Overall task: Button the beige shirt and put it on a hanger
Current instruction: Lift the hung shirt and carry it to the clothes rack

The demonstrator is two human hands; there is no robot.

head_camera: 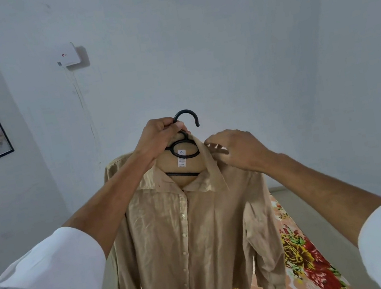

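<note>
Over a floral bed (310, 262), the left hand (158, 137) grips the black hanger (186, 117) to hold the buttoned beige shirt (188, 244) clear while the right hand (237, 149) pinches its shoulder straight.

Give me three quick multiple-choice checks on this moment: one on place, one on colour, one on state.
1. Where does the left hand grip?
A) the hanger just below its hook
B) a sleeve cuff
C) the hem

2. What colour is the hanger?
A) white
B) red
C) black

3. How is the beige shirt?
A) lying folded on the bed
B) hanging on the hanger, placket closed
C) hanging wide open

Answers:
1 A, its fingers curl round the neck under the hook.
2 C, hook and bars are black.
3 B, it hangs from the hanger with its buttons in a closed row.
</note>
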